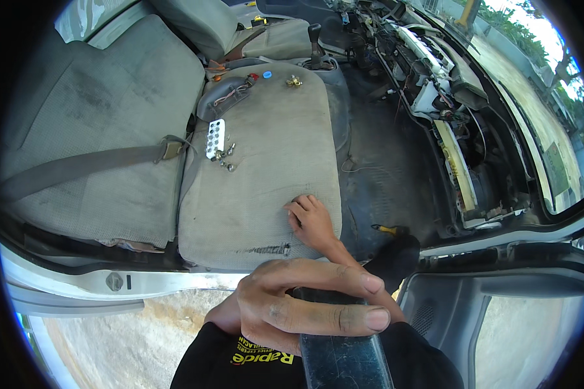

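My left hand is raised close to the camera, its fingers closed around a dark, flat rectangular slab with a scratched glossy face. The slab looks like a phone, but I cannot be sure. My right hand rests on the front part of the grey seat cushion, fingers loosely bent and nothing visible in them. Beyond it on the cushion lie a white strip with round dark spots and several small metal pieces beside the strip.
A grey plastic trim piece with wires, a blue cap and small brass-coloured parts lie farther back. A seat belt crosses the backrest. A gear lever stands near the stripped dashboard. A yellow-black object lies on the floor.
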{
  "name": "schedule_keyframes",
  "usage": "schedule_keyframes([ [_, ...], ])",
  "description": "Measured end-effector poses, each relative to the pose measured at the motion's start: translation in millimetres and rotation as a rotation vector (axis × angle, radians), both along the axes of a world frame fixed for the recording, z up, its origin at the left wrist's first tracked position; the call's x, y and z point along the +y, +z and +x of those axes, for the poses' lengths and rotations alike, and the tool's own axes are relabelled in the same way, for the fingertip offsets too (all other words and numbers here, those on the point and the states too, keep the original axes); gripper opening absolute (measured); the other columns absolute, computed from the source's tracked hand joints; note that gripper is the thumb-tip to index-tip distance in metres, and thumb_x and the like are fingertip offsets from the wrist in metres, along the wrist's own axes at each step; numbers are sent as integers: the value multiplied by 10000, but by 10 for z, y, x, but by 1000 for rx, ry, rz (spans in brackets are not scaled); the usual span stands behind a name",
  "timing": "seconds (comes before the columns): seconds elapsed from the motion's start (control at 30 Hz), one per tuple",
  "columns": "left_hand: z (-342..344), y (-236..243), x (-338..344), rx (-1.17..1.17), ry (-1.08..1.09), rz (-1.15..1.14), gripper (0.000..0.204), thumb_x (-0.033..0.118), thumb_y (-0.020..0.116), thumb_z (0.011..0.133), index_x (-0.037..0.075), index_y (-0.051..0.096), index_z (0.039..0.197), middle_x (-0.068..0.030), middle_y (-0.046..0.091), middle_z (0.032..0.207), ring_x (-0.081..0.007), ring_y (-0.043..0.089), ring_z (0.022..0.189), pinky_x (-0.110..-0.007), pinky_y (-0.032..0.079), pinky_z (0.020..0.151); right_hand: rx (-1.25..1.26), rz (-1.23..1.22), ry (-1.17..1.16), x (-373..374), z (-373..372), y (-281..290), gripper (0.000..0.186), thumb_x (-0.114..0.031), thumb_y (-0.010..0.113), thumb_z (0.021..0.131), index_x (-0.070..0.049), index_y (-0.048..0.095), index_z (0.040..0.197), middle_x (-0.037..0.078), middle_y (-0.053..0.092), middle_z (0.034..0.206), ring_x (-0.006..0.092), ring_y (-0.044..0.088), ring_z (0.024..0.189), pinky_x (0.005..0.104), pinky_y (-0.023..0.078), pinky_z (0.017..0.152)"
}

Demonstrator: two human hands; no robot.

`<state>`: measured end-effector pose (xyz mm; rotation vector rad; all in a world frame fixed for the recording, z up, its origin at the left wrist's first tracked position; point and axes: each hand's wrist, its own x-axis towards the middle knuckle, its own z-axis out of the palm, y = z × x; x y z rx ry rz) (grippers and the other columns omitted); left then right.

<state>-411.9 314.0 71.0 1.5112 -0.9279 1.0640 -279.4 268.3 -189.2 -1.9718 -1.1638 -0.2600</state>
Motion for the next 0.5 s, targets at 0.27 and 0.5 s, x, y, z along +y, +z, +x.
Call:
schedule_keyframes([
  [0.27, 87, 152, 1, 11, -51, 9, 214, 138, 913, 862, -38, 873, 977, -143, 832, 1266, -336, 810, 1173, -372, 749, 912, 7, -9, -6, 8, 5, -99, 205, -44, 785, 963, -60, 777, 1167, 97, 697, 1122, 312, 660, 1069, 445, 559, 941],
  [0.5, 197, 145, -32, -20, -43, 1, 176, 140, 896, 888, -3, 887, 991, -121, 842, 1245, -306, 813, 1169, -347, 746, 901, -40, -49, 0, 21, 48, -248, 213, -31, 786, 956, -66, 769, 1165, 95, 690, 1142, 313, 664, 1075, 449, 559, 935],
])
